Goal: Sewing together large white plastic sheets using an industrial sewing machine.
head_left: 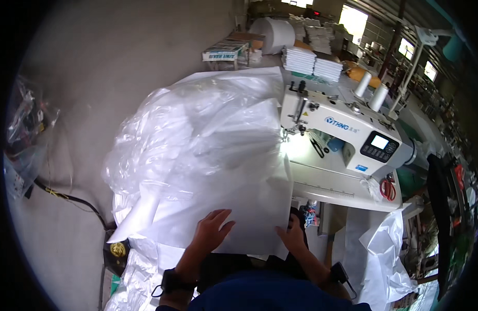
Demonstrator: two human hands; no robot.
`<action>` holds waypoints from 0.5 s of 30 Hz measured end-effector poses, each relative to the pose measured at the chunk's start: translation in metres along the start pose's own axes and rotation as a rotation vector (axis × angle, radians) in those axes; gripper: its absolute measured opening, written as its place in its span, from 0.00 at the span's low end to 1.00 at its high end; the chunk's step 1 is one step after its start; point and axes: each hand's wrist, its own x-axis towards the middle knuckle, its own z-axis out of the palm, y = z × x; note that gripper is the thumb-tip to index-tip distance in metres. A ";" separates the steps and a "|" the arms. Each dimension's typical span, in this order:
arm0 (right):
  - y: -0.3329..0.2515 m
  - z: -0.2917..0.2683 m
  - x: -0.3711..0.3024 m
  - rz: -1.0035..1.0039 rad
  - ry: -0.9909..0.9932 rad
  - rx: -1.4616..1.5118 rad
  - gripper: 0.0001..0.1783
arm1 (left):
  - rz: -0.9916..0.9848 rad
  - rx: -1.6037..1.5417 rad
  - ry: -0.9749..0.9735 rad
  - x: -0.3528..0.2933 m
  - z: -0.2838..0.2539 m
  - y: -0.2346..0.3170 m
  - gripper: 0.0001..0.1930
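Beside sewing machine (335, 119): glossy white sheet (223, 171), crumpled leftward; left hand (212, 230) spread, grip of right hand (292, 237) unclear.

Red-handled scissors (388, 191) at near right corner of worktop (327, 187); black thread snips (317, 149) lying farther back. Beyond, two neat white stacks (299, 60) side by side, orange-yellow bundle (362, 73) to their right, large white roll (280, 36) behind, printed carton (224, 54) left of roll. Black cable (73, 198) along floor (88, 155) at left, near clear plastic bags (20, 173). Bright window (353, 23) high at back.
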 end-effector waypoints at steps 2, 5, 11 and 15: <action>0.010 0.003 0.001 0.100 -0.147 0.090 0.23 | 0.102 0.165 0.076 0.031 0.038 0.000 0.18; 0.012 0.000 -0.012 0.308 -0.377 0.306 0.17 | 0.189 0.419 0.220 0.073 0.065 -0.002 0.24; 0.004 -0.019 -0.023 0.445 -0.529 0.536 0.17 | 0.291 0.604 0.024 0.103 0.079 0.005 0.12; 0.017 -0.023 -0.027 0.393 -0.625 0.573 0.15 | 0.004 -0.103 -0.650 0.044 0.082 0.083 0.09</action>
